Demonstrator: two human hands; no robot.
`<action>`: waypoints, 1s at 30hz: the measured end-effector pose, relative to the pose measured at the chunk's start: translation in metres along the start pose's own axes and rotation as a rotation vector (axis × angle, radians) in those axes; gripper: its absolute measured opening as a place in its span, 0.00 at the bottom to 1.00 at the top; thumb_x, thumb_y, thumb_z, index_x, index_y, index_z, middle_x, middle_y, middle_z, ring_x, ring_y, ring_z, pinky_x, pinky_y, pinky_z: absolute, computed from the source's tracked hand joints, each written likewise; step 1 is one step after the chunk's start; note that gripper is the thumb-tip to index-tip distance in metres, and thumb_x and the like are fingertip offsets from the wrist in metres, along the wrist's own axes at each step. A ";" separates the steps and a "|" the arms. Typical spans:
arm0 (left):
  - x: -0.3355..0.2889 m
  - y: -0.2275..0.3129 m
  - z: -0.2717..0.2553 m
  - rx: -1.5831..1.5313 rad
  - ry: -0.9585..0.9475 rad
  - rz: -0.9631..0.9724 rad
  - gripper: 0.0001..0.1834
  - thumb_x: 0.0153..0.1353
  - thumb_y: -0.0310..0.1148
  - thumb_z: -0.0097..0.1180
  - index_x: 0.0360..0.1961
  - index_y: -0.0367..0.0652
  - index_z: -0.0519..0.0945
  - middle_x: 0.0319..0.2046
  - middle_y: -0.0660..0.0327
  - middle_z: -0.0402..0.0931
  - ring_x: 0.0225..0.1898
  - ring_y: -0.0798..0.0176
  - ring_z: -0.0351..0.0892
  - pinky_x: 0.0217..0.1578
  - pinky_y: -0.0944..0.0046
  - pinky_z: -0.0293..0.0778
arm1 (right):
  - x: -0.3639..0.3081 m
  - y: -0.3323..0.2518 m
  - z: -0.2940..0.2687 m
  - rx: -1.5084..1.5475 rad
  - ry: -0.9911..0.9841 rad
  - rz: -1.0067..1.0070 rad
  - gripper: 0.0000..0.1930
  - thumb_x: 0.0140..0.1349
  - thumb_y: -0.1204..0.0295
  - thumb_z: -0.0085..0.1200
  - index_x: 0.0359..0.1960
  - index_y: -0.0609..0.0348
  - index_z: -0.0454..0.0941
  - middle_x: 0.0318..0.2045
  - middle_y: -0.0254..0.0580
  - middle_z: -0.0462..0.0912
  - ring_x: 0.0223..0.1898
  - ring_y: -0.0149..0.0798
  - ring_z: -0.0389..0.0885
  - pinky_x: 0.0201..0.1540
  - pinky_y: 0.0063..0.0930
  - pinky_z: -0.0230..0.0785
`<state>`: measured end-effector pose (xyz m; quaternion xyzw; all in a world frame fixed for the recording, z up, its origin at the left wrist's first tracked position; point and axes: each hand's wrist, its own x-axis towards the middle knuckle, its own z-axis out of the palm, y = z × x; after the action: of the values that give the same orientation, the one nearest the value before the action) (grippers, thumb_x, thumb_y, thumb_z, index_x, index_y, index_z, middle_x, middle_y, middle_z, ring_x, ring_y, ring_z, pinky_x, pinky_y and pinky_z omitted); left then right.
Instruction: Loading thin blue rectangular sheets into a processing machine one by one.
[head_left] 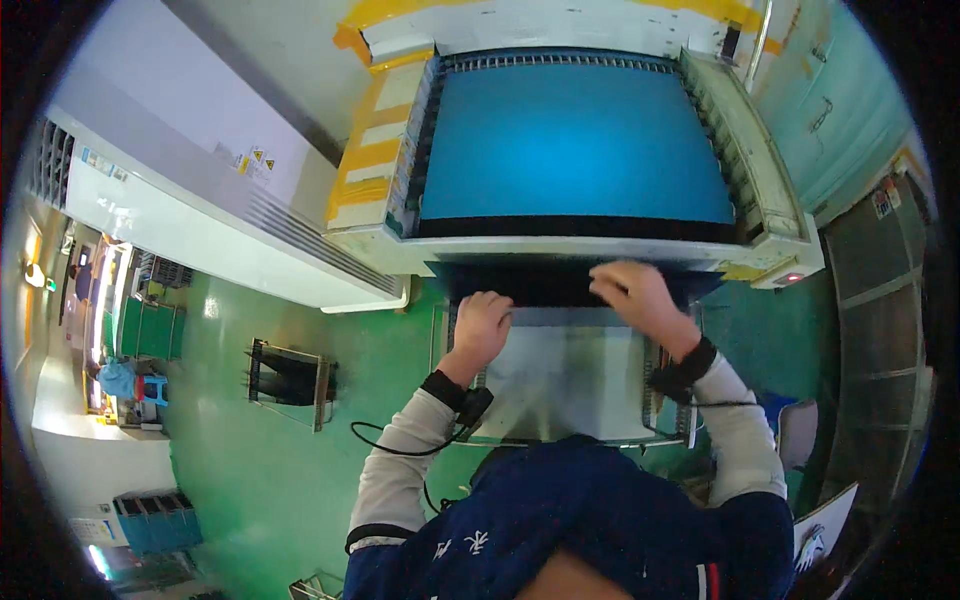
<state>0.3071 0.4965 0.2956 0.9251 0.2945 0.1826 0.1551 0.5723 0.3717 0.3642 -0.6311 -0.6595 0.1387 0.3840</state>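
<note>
My left hand (483,325) is loosely bent, its fingers a little apart, at the left near edge of a dark blue panel (545,285). My right hand (640,300) hovers over the right part of that panel, thumb and fingers apart; I see nothing between them. The panel appears to stand at the far end of a metal rack cart (690,425), just in front of a roller machine (470,245). A pale, shiny surface (560,370) shows inside the cart. On the machine's rollers lies a bright blue panel (575,140).
A tall white cabinet (250,220) stands to the left of the machine. Farther left, a small rack (290,385) holds dark panels on the green floor (225,460). A grey partition (880,330) rises at the right. A person (118,378) sits far left.
</note>
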 end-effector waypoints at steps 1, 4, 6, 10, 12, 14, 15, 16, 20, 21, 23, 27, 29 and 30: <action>0.002 -0.005 0.004 0.005 0.014 0.000 0.11 0.49 0.30 0.57 0.36 0.44 0.79 0.34 0.59 0.76 0.42 0.51 0.74 0.46 0.50 0.69 | -0.006 -0.001 0.003 -0.004 0.002 -0.014 0.13 0.56 0.65 0.59 0.39 0.59 0.79 0.34 0.50 0.81 0.37 0.55 0.78 0.40 0.42 0.72; 0.015 -0.015 0.010 0.058 -0.100 0.041 0.04 0.49 0.32 0.55 0.25 0.44 0.79 0.27 0.58 0.76 0.35 0.51 0.76 0.36 0.51 0.72 | -0.023 0.005 0.009 -0.090 -0.041 -0.025 0.13 0.57 0.64 0.57 0.38 0.59 0.79 0.34 0.50 0.81 0.38 0.54 0.79 0.40 0.44 0.71; 0.027 -0.015 0.012 0.179 -0.344 0.038 0.08 0.50 0.34 0.54 0.29 0.44 0.82 0.30 0.55 0.79 0.37 0.49 0.79 0.37 0.50 0.75 | -0.036 0.023 0.010 -0.257 -0.091 0.026 0.14 0.58 0.61 0.55 0.37 0.58 0.80 0.34 0.50 0.81 0.39 0.54 0.79 0.40 0.45 0.72; 0.033 -0.019 0.020 0.221 -0.438 -0.036 0.08 0.49 0.35 0.54 0.29 0.45 0.82 0.30 0.56 0.79 0.35 0.48 0.80 0.35 0.48 0.76 | -0.042 0.050 0.006 -0.531 -0.482 0.303 0.17 0.53 0.57 0.58 0.32 0.60 0.81 0.31 0.51 0.81 0.36 0.54 0.80 0.39 0.46 0.72; 0.029 -0.021 0.025 0.200 -0.358 -0.038 0.05 0.46 0.33 0.55 0.24 0.46 0.81 0.27 0.55 0.79 0.34 0.48 0.80 0.34 0.48 0.75 | -0.041 0.064 0.006 -0.562 -0.506 0.320 0.16 0.52 0.57 0.59 0.30 0.59 0.82 0.30 0.52 0.81 0.35 0.55 0.80 0.38 0.46 0.72; 0.028 -0.020 0.025 0.262 -0.354 -0.066 0.05 0.46 0.33 0.55 0.25 0.47 0.81 0.28 0.56 0.79 0.35 0.48 0.80 0.34 0.48 0.75 | -0.041 0.080 0.009 -0.587 -0.504 0.320 0.16 0.50 0.56 0.60 0.28 0.58 0.82 0.29 0.51 0.82 0.36 0.54 0.80 0.39 0.46 0.72; 0.029 -0.019 0.025 0.226 -0.320 -0.051 0.06 0.46 0.33 0.55 0.25 0.47 0.81 0.28 0.56 0.79 0.35 0.48 0.80 0.34 0.48 0.75 | -0.044 0.088 0.014 -0.575 -0.479 0.298 0.16 0.48 0.56 0.61 0.28 0.57 0.82 0.30 0.50 0.82 0.37 0.53 0.80 0.40 0.46 0.72; 0.027 -0.018 0.025 0.191 -0.285 -0.046 0.06 0.46 0.33 0.55 0.26 0.48 0.81 0.29 0.56 0.79 0.35 0.49 0.80 0.34 0.48 0.75 | -0.038 0.085 0.017 -0.590 -0.481 0.332 0.17 0.47 0.55 0.62 0.28 0.56 0.82 0.31 0.50 0.82 0.38 0.53 0.80 0.41 0.46 0.72; 0.025 -0.020 0.033 0.182 -0.139 -0.107 0.05 0.46 0.32 0.55 0.25 0.48 0.81 0.27 0.57 0.78 0.34 0.49 0.79 0.34 0.49 0.75 | -0.019 0.087 0.020 -0.601 -0.440 0.345 0.17 0.45 0.57 0.64 0.30 0.57 0.83 0.33 0.50 0.83 0.39 0.52 0.80 0.41 0.46 0.72; 0.026 -0.020 0.037 0.190 -0.101 -0.101 0.05 0.45 0.32 0.55 0.25 0.48 0.81 0.28 0.56 0.78 0.34 0.49 0.80 0.33 0.49 0.74 | -0.018 0.090 0.020 -0.608 -0.432 0.349 0.17 0.45 0.57 0.65 0.30 0.57 0.83 0.33 0.50 0.83 0.39 0.53 0.81 0.41 0.45 0.72; 0.028 -0.021 0.040 0.219 -0.037 -0.144 0.05 0.45 0.32 0.55 0.25 0.48 0.81 0.28 0.56 0.78 0.34 0.49 0.80 0.33 0.49 0.74 | -0.017 0.099 0.021 -0.627 -0.417 0.344 0.17 0.45 0.56 0.65 0.32 0.53 0.83 0.33 0.47 0.84 0.39 0.50 0.82 0.42 0.42 0.75; 0.035 -0.023 0.045 0.183 -0.081 -0.131 0.06 0.43 0.34 0.57 0.24 0.47 0.81 0.25 0.56 0.78 0.33 0.48 0.79 0.32 0.49 0.74 | -0.026 0.095 0.020 -0.533 -0.348 0.352 0.18 0.42 0.61 0.68 0.32 0.57 0.81 0.34 0.51 0.82 0.39 0.54 0.81 0.43 0.44 0.72; 0.041 -0.022 0.046 0.186 -0.022 -0.112 0.05 0.42 0.33 0.57 0.22 0.47 0.81 0.22 0.56 0.77 0.31 0.48 0.79 0.30 0.49 0.73 | -0.030 0.101 0.019 -0.560 -0.291 0.332 0.19 0.41 0.62 0.68 0.34 0.58 0.81 0.34 0.51 0.82 0.39 0.54 0.80 0.43 0.44 0.72; 0.043 -0.022 0.047 0.176 -0.015 -0.102 0.06 0.42 0.34 0.58 0.22 0.46 0.81 0.22 0.55 0.77 0.30 0.47 0.79 0.29 0.48 0.72 | -0.027 0.100 0.018 -0.556 -0.303 0.297 0.19 0.41 0.62 0.68 0.34 0.58 0.81 0.34 0.51 0.82 0.39 0.54 0.80 0.43 0.44 0.72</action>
<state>0.3491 0.5307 0.2556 0.9204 0.3550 0.1407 0.0844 0.6300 0.3685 0.2765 -0.7730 -0.6225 0.1001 0.0709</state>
